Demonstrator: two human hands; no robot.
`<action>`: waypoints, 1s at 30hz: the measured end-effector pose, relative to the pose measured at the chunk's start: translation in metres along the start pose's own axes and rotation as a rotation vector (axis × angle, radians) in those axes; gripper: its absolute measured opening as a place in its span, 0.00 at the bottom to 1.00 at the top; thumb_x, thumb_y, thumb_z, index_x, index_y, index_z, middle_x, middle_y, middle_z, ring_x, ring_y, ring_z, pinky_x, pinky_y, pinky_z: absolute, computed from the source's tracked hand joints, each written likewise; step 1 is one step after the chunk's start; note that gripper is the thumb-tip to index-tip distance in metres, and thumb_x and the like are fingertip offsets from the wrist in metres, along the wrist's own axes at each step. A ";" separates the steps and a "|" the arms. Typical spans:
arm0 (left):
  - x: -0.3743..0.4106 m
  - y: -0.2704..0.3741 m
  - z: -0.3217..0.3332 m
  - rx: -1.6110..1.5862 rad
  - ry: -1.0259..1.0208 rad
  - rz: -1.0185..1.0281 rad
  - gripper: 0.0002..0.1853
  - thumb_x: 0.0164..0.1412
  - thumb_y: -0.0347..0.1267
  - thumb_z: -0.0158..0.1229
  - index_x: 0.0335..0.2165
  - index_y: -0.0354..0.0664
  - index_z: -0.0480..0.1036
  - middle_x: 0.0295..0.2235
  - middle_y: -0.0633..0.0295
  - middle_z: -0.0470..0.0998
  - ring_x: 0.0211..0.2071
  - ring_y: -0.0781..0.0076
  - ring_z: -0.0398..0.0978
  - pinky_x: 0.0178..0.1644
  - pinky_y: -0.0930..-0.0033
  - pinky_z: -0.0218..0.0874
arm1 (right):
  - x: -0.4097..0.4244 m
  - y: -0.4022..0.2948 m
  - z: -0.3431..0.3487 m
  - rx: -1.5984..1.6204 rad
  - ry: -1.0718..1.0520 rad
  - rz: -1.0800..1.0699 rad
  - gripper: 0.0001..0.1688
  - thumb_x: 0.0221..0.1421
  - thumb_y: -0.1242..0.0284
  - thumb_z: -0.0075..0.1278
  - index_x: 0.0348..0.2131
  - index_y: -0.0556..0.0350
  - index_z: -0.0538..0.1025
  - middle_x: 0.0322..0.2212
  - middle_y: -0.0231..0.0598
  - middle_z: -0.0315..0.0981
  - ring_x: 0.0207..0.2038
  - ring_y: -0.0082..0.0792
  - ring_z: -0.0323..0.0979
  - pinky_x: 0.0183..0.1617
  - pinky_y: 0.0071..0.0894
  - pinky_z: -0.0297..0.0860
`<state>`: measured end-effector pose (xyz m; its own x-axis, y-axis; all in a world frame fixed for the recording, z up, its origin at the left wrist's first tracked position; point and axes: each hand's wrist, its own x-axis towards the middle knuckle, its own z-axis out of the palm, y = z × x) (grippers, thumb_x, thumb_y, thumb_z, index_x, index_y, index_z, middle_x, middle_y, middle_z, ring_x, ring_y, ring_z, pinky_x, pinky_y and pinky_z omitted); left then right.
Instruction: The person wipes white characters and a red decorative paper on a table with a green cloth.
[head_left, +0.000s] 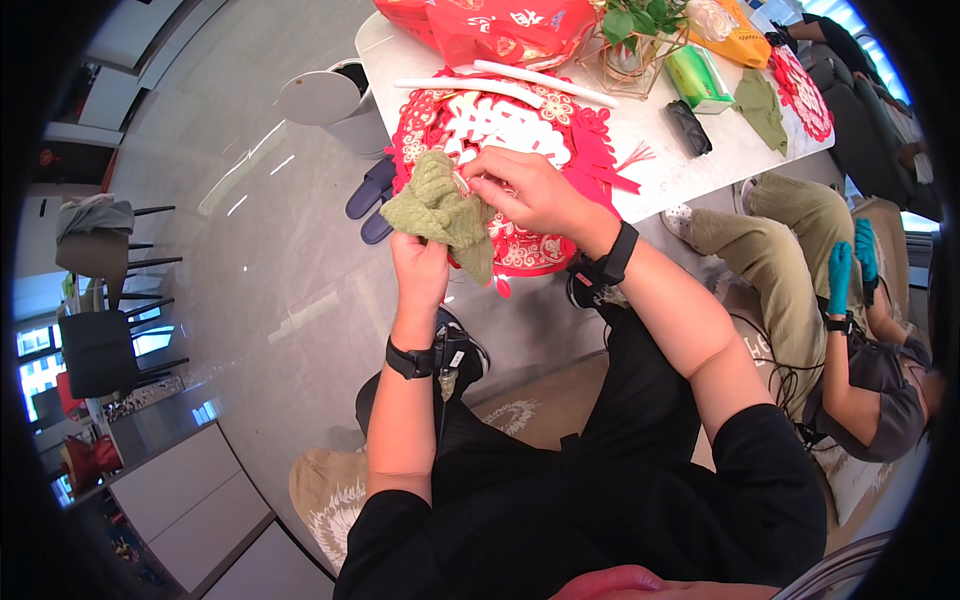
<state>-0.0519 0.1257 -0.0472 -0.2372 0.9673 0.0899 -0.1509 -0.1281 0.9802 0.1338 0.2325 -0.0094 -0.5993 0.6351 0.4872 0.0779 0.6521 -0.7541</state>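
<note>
A bunched green cloth (435, 202) with a ribbed texture is gripped from below by my left hand (420, 266), partly hiding the fingers. My right hand (529, 187) pinches a small red-and-white piece (460, 182) at the cloth's right side; what it belongs to is unclear. Beneath both hands lies a large red cut-out decoration (532, 251) with white characters and pale flowers, overhanging the table's near edge. Two white curved strips (469, 88) rest across its far part. A red bow with ribbon tails (600, 176) sits at its right.
The white table (720, 161) holds a red bag (510, 30), a wire-framed vase (630, 64), a green tissue pack (697, 79), a black case (688, 127) and another green cloth (759, 109). A lidded bin (352, 120) and slippers (371, 191) stand left. A person in teal gloves (840, 274) sits right.
</note>
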 end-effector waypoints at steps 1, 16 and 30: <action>0.000 0.000 0.001 0.013 -0.010 0.000 0.15 0.66 0.25 0.57 0.50 0.31 0.74 0.46 0.61 0.80 0.45 0.75 0.77 0.50 0.70 0.68 | 0.000 0.000 0.000 -0.021 -0.009 -0.029 0.06 0.62 0.74 0.53 0.39 0.54 0.76 0.33 0.40 0.76 0.34 0.42 0.77 0.37 0.37 0.72; 0.003 0.003 0.003 0.155 0.047 -0.007 0.14 0.60 0.20 0.59 0.46 0.32 0.76 0.40 0.62 0.82 0.40 0.76 0.79 0.45 0.71 0.70 | -0.002 0.006 0.004 -0.043 -0.038 -0.141 0.05 0.56 0.74 0.57 0.35 0.50 0.78 0.31 0.34 0.75 0.32 0.41 0.76 0.35 0.38 0.72; 0.007 0.003 -0.001 -0.004 0.300 -0.075 0.09 0.71 0.28 0.54 0.43 0.33 0.75 0.37 0.64 0.80 0.32 0.80 0.73 0.35 0.74 0.63 | 0.007 0.028 -0.030 -0.092 0.400 0.226 0.06 0.59 0.74 0.57 0.36 0.58 0.79 0.26 0.36 0.78 0.27 0.26 0.76 0.34 0.26 0.73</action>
<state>-0.0551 0.1321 -0.0434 -0.4975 0.8666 -0.0394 -0.1823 -0.0600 0.9814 0.1561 0.2676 -0.0137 -0.2063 0.8633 0.4607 0.2524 0.5018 -0.8273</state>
